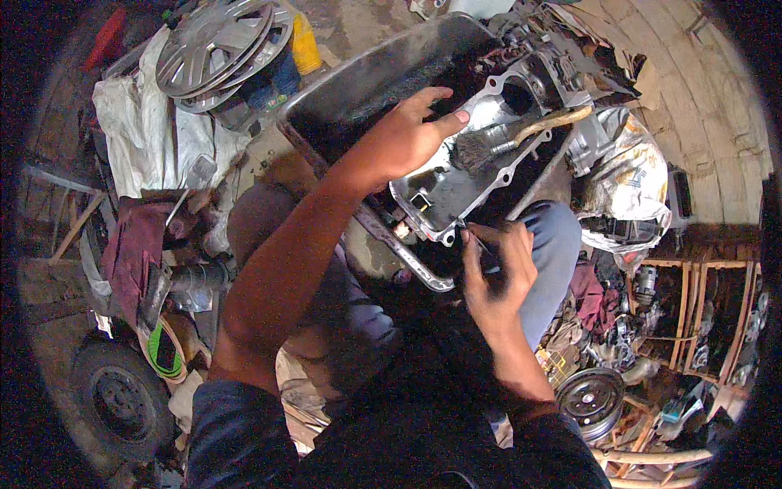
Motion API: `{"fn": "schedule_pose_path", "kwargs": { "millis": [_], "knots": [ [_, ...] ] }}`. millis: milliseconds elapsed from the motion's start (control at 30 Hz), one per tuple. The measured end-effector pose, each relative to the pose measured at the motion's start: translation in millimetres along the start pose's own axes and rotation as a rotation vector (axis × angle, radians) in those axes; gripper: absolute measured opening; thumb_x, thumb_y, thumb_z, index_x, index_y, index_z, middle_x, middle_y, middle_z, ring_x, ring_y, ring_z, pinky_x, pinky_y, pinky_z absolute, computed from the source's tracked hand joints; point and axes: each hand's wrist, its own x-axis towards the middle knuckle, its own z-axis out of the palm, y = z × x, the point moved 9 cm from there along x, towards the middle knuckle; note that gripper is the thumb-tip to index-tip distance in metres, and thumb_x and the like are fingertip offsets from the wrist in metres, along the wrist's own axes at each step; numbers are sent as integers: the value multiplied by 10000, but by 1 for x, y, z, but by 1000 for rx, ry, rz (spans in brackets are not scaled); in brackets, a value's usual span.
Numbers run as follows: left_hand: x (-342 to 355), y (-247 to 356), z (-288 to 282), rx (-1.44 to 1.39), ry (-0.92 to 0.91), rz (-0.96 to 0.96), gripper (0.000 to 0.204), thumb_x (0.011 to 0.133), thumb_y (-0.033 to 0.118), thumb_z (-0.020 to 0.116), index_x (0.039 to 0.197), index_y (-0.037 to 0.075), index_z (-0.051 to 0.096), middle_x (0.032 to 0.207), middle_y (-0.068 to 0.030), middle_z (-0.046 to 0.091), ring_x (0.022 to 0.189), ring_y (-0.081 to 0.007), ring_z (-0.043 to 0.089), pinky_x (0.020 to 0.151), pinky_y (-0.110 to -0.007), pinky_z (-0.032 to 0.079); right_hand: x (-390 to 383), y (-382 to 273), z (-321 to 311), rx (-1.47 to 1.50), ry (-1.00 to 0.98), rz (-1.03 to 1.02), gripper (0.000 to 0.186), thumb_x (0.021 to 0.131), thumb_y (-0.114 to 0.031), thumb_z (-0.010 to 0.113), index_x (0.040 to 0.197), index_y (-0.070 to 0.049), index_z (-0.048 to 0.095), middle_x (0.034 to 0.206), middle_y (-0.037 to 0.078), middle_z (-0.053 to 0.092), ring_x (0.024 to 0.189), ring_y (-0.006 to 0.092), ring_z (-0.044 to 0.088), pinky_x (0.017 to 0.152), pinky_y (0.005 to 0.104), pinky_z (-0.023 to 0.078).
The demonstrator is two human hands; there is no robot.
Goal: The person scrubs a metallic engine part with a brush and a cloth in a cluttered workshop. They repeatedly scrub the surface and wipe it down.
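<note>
A metal engine casing point(482, 192) with bolt holes along its flange lies tilted in a black basin point(346, 98). My left hand point(407, 134) grips the casing's left rim, thumb on the edge and the other fingers partly hidden beyond it. Across the casing's hollow rests a paintbrush point(486, 149) with dark bristles and a wooden handle; neither hand touches it. My right hand point(507, 265) is at the casing's near corner, thumb and fingers pinched together beside a bolt hole. Something small and dark may be between those fingertips, too obscured to name.
Silver wheel covers point(220, 53) are stacked at the far left near a yellow container point(303, 45). A tyre point(122, 399) lies lower left, a black wheel rim point(590, 399) lower right. A white sack point(627, 179) and more metal parts stand right of the basin.
</note>
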Motion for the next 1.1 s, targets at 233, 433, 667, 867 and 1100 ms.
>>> {"fn": "schedule_pose_path", "kwargs": {
  "millis": [233,433,667,867,1100],
  "knots": [
    [-6,19,-2,7,1,30,703,969,447,682,1446,-40,514,1336,-324,620,1269,-391,608,1065,-413,461,-5,-14,12,65,-96,-39,161,729,41,798,843,3,691,788,125,597,772,302,574,745,401,412],
    [-10,25,-4,29,25,38,700,965,434,691,1442,-47,514,1327,-326,625,1256,-377,618,1055,-405,464,-3,-13,15,90,-81,-32,153,747,31,786,860,-7,690,814,126,628,794,309,578,749,409,409],
    [-7,16,-2,-16,17,27,720,962,459,686,1444,-46,513,1359,-315,613,1290,-392,596,1088,-415,442,8,-23,24,59,-125,-54,153,746,33,793,867,4,703,809,127,626,820,300,584,752,390,412],
    [-1,9,0,-37,0,-1,726,959,473,682,1454,-29,510,1377,-318,599,1305,-391,588,1094,-413,439,29,-31,30,63,-158,-91,155,754,26,790,888,5,715,808,130,621,822,297,584,758,391,422],
    [-4,8,0,-59,11,-32,725,949,474,696,1446,-23,518,1341,-318,619,1272,-377,611,1071,-409,458,12,-18,23,153,-145,-43,131,772,85,777,877,27,725,777,122,618,776,292,578,706,374,458]
  ]
}}
